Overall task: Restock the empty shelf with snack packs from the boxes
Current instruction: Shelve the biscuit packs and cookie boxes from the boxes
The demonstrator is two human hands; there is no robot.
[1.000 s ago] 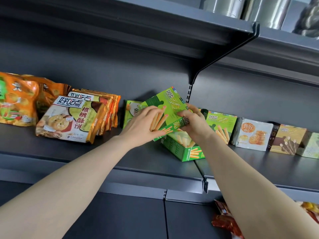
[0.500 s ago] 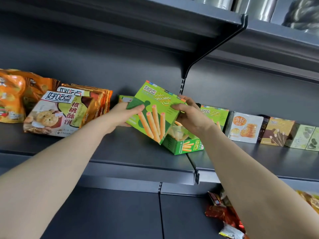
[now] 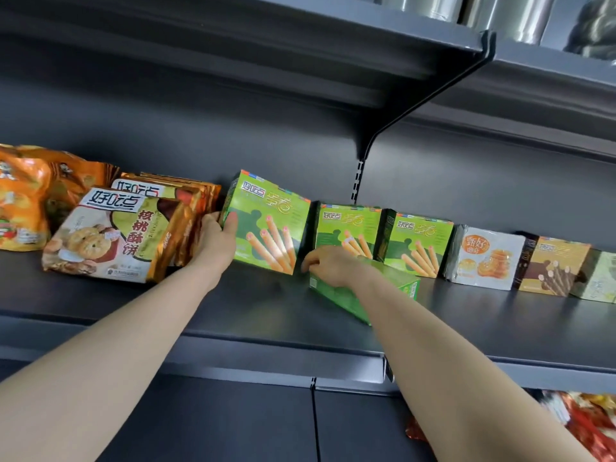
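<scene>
Your left hand (image 3: 216,240) grips the left edge of the tilted box (image 3: 270,225) at mid-frame on the shelf (image 3: 233,305), your right hand (image 3: 328,265) curls over the flat box (image 3: 333,295) just right of it; both look like light, stiff, crushable cardboard, so hold them by the edges.

Steel canisters (image 3: 500,15), black shelf bracket (image 3: 430,97)
</scene>
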